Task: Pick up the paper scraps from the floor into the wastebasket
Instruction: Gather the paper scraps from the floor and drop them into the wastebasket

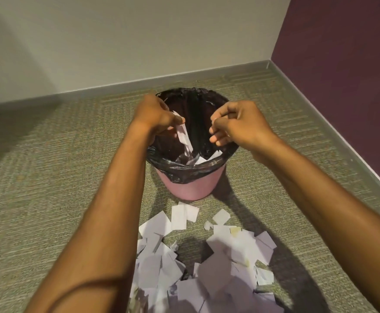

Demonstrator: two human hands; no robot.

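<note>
Paper scraps (207,267), feather-light and limp, heaped on the carpet (49,177) just in front of the pink wastebasket (191,188); a few already inside its black liner (180,170). Best gathered in loose bunches, pinched at the edges, no hard squeeze needed. Above the opening, left hand (155,116) pinching a dangling strip (183,135) between thumb and fingers; right hand (236,125) curled, possibly nipping a small bit, hard to tell.

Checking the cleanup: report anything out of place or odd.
A heap of scraps litters the carpet in front of the wastebasket, where it doesn't belong. The left hand holds one scrap over the basket. Nothing looks damaged or tipped.
</note>
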